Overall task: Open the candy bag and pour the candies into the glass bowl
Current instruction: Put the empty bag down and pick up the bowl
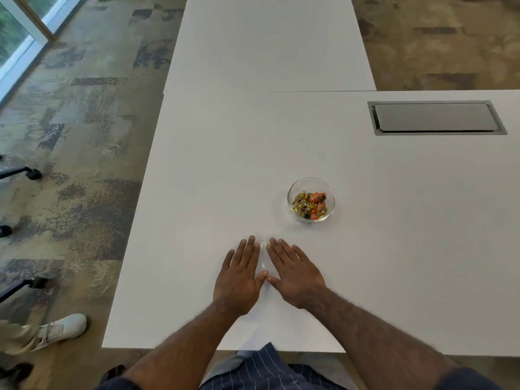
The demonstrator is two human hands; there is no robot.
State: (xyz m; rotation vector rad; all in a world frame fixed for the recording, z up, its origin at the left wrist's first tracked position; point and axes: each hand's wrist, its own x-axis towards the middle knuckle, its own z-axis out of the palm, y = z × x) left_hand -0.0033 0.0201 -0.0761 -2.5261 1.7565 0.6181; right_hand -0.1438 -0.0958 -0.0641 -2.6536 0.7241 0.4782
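The left hand [240, 274] is lying flat and palm-down on the white table [197, 192] in the lower middle of the frame, fingers spread and gripping nothing. Just to its right, the right hand [295, 274] is resting the same way, open and empty, thumbs nearly touching. A faint clear sheen is showing between them; whether that is the emptied candy bag, I cannot tell. Further right and higher, near centre, the glass bowl [292, 205] is holding the candies [309, 206], so the pouring looks finished.
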